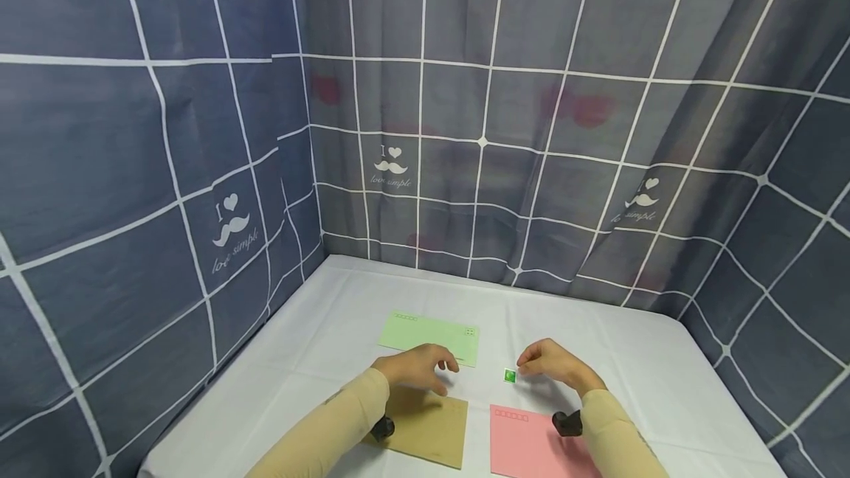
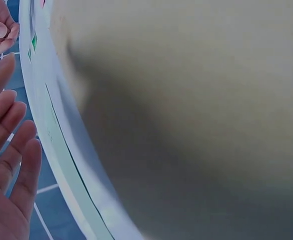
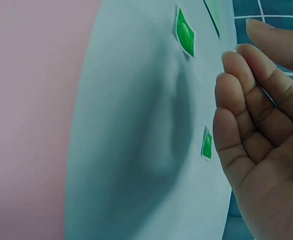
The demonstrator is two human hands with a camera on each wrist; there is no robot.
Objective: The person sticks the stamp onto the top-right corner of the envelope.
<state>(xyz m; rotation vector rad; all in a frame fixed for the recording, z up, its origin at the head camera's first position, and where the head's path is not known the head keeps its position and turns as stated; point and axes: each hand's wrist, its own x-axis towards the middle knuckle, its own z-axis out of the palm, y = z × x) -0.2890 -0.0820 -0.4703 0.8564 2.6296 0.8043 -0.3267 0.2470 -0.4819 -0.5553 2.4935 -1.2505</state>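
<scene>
My left hand (image 1: 415, 369) hovers over the back part of a brown envelope (image 1: 438, 426), fingers loosely bent with nothing in them. In the left wrist view the fingers (image 2: 24, 165) are spread a little. My right hand (image 1: 554, 364) is just right of a small green stamp (image 1: 510, 375) on the white cloth. The right wrist view shows its fingers (image 3: 229, 90) side by side, the thumb apart and no object held. There, a green stamp (image 3: 185, 32) and a second green stamp (image 3: 207, 144) lie on the cloth; my right hand hides one from the head view.
A light green envelope (image 1: 428, 334) lies farther back, beyond my left hand. A pink envelope (image 1: 524, 448) lies at the front right, partly under my right wrist. The table (image 1: 332, 301) has a white cloth, and dark checked curtains (image 1: 451, 94) surround it.
</scene>
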